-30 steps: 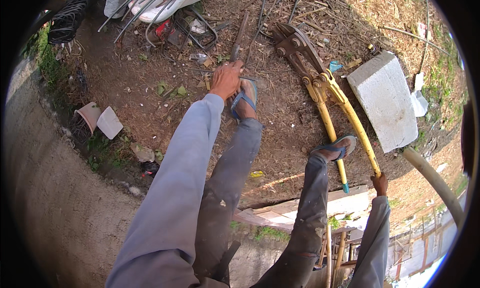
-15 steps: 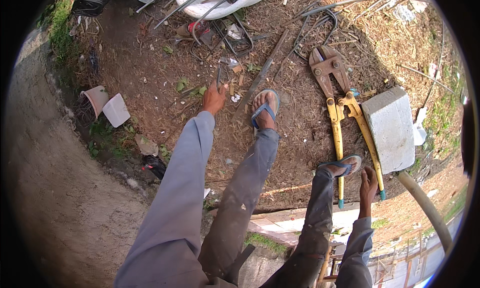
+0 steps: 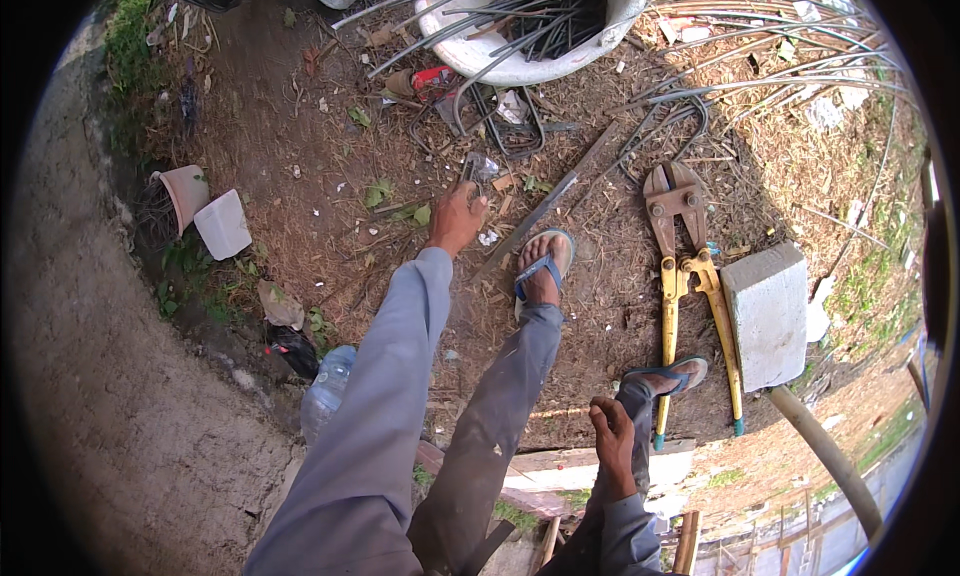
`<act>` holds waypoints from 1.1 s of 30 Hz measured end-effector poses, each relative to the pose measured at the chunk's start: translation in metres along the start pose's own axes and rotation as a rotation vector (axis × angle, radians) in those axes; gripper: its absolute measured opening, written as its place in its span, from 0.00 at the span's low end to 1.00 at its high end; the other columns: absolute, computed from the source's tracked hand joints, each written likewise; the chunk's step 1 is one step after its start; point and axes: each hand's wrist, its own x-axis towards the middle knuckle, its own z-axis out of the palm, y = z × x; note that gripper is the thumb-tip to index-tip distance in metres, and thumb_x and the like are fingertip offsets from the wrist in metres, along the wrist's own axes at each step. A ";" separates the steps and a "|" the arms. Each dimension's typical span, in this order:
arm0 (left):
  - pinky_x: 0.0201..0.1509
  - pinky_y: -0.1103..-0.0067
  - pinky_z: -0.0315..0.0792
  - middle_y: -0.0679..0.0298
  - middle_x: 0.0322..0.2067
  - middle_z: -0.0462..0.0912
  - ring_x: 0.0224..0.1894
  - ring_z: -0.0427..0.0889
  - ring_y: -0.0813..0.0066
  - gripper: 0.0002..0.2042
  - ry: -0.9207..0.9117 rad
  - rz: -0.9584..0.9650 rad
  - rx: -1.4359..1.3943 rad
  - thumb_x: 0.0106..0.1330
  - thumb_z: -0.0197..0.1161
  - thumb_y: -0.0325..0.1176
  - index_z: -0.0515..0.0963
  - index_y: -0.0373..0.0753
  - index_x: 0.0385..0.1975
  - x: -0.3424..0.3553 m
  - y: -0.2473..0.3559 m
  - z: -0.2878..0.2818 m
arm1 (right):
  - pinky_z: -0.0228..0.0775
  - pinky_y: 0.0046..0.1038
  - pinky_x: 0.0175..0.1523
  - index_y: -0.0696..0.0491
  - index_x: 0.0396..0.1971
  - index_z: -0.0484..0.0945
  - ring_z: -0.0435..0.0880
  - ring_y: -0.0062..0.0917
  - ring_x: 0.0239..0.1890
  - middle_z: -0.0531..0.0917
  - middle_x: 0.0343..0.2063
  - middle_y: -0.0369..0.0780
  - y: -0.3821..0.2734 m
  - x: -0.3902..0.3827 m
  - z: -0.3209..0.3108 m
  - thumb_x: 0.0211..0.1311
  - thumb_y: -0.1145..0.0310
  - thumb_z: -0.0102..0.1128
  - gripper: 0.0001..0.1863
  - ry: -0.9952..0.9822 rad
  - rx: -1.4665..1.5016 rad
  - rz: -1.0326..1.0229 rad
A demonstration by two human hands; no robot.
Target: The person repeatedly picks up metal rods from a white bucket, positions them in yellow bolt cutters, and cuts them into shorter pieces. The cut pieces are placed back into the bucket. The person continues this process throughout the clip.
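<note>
Your left hand [image 3: 458,218] is closed around a small bent metal piece [image 3: 478,168] near the long steel bar [image 3: 545,211] on the dirt, probably light, stiff and sharp-edged, while your right hand [image 3: 612,438] rests open on your knee.

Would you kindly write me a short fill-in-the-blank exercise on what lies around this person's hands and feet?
1. The left hand reaches down to the ground near a long metal ____.
2. The bolt cutter has ____ handles.
3. The right hand rests on the right ____.
4. Beside the bolt cutter lies a grey ____.

Missing words: bar; yellow; knee; block
</note>
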 end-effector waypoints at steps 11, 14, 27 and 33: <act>0.44 0.64 0.72 0.58 0.26 0.80 0.32 0.81 0.54 0.09 0.498 0.571 0.000 0.63 0.64 0.37 0.78 0.38 0.34 0.083 0.191 -0.148 | 0.73 0.27 0.47 0.62 0.44 0.79 0.84 0.25 0.38 0.85 0.36 0.45 0.028 -0.027 0.042 0.64 0.62 0.59 0.18 0.031 0.168 0.176; 0.47 0.60 0.72 0.54 0.35 0.85 0.38 0.82 0.51 0.16 0.193 0.413 0.176 0.61 0.66 0.37 0.80 0.37 0.46 0.130 0.179 -0.154 | 0.73 0.26 0.43 0.62 0.42 0.79 0.83 0.25 0.36 0.84 0.35 0.42 0.025 -0.031 0.060 0.63 0.61 0.59 0.18 -0.013 0.351 0.233; 0.40 0.77 0.79 0.55 0.40 0.84 0.33 0.84 0.74 0.17 -0.597 0.000 -0.864 0.70 0.60 0.38 0.75 0.31 0.50 0.092 0.170 -0.213 | 0.73 0.26 0.42 0.59 0.46 0.78 0.83 0.25 0.36 0.84 0.36 0.40 0.004 -0.021 0.070 0.68 0.59 0.57 0.18 -0.048 0.400 0.208; 0.43 0.75 0.79 0.55 0.35 0.85 0.37 0.85 0.72 0.12 -0.779 0.112 -0.803 0.69 0.61 0.32 0.78 0.29 0.44 -0.056 0.168 -0.127 | 0.72 0.30 0.51 0.60 0.55 0.73 0.81 0.26 0.43 0.82 0.43 0.45 -0.116 0.041 0.049 0.72 0.56 0.52 0.23 0.042 0.511 -0.209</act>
